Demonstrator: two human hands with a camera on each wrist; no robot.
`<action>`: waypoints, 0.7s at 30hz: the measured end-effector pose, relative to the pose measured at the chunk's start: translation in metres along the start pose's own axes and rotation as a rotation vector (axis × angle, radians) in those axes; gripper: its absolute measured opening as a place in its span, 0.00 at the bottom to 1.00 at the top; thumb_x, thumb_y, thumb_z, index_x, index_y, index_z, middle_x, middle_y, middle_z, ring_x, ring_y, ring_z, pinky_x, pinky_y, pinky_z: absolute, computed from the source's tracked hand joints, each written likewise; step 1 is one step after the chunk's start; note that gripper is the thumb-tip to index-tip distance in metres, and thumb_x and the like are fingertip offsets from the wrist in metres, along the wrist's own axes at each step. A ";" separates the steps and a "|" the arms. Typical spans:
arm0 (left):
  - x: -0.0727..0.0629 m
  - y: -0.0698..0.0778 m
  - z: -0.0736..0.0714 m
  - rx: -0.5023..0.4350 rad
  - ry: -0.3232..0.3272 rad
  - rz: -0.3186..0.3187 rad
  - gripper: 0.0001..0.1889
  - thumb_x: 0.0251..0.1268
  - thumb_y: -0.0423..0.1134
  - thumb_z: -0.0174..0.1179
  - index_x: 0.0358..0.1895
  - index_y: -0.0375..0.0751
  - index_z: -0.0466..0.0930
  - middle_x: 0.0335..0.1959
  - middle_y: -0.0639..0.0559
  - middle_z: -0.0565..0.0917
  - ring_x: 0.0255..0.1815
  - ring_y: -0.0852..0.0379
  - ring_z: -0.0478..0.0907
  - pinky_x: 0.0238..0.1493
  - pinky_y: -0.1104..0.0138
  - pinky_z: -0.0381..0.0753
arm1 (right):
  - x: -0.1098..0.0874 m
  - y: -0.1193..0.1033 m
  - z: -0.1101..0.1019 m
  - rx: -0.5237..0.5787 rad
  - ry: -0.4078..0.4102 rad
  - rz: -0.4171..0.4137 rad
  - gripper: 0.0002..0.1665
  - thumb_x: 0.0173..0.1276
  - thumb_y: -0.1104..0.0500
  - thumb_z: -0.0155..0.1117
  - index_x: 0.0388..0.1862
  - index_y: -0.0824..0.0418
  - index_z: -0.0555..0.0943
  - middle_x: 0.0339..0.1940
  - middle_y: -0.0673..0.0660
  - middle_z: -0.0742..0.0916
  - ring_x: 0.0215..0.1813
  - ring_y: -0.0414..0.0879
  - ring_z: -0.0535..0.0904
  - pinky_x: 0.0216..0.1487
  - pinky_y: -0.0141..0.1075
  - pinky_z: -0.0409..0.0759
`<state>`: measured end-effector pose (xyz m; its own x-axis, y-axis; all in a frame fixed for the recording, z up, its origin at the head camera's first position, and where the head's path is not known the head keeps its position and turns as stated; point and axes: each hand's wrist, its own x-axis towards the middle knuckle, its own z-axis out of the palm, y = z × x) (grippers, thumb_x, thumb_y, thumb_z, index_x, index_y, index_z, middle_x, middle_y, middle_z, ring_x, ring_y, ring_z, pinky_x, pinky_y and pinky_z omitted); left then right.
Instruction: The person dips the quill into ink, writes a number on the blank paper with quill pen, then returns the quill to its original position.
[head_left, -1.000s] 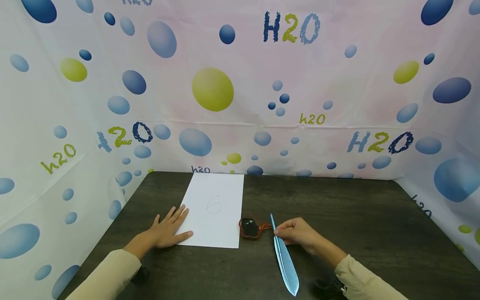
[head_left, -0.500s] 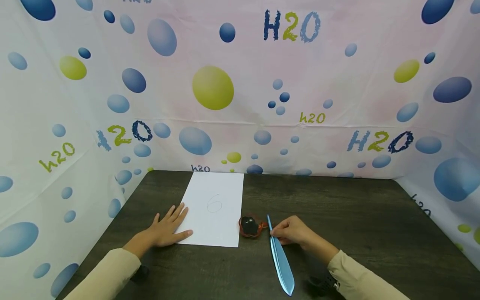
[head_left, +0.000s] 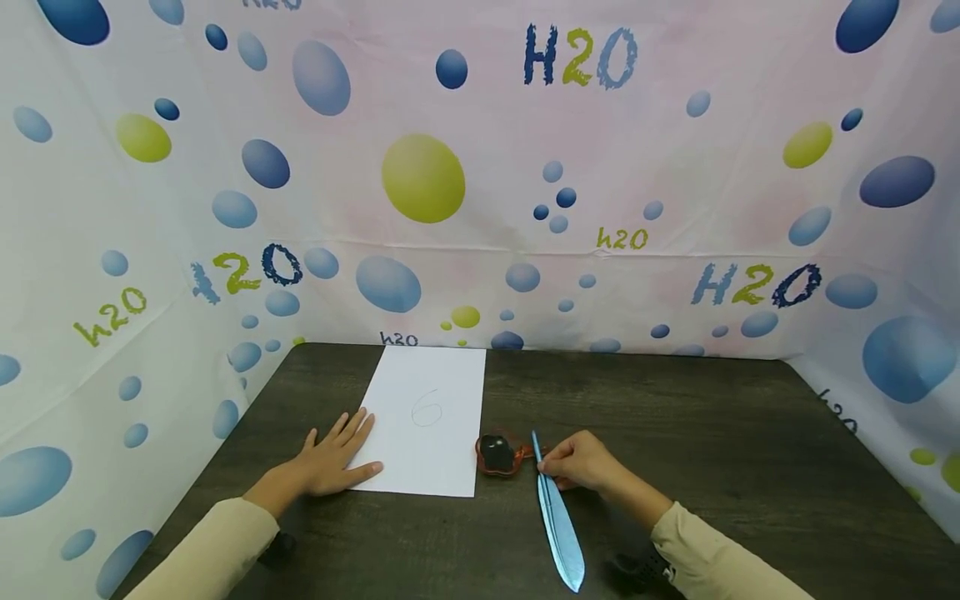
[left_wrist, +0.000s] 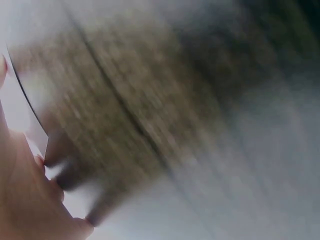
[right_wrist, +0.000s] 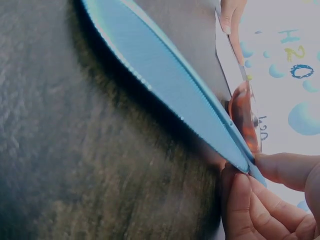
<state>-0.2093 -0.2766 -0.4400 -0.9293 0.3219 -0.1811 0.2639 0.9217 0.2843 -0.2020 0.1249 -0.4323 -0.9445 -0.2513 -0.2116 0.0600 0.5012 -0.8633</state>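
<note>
My left hand lies spread on the left edge of a white sheet of paper, which carries a thin pencil-like figure 6. In the left wrist view its fingers show along the left side. Between thumb and fingertips, my right hand pinches a blue feather-shaped quill near its thin end. The broad end points toward me. The right wrist view shows the pinch up close, with the quill's blade slanting to the upper left over the table.
An orange translucent, wavy-edged dish with a dark rounded centre sits between the paper and the quill, its stem reaching toward my right fingertips. Beneath everything is a dark wood-grain table. A printed cloth backdrop stands behind and at the sides.
My right hand has shifted slightly left with the quill, its thin end now overlapping the orange dish's stem. The left hand stays on the paper.
</note>
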 end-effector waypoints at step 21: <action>0.011 -0.015 -0.007 -0.021 0.070 -0.007 0.47 0.66 0.68 0.45 0.76 0.37 0.44 0.77 0.36 0.43 0.74 0.28 0.38 0.59 0.25 0.35 | 0.005 -0.014 -0.040 -0.023 0.009 -0.076 0.19 0.69 0.56 0.62 0.44 0.73 0.83 0.34 0.61 0.88 0.36 0.52 0.86 0.39 0.43 0.84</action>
<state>-0.2252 -0.2880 -0.4397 -0.9470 0.2990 -0.1175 0.2525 0.9188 0.3034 -0.2203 0.1495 -0.4031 -0.9489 -0.2819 -0.1420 -0.0189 0.4997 -0.8660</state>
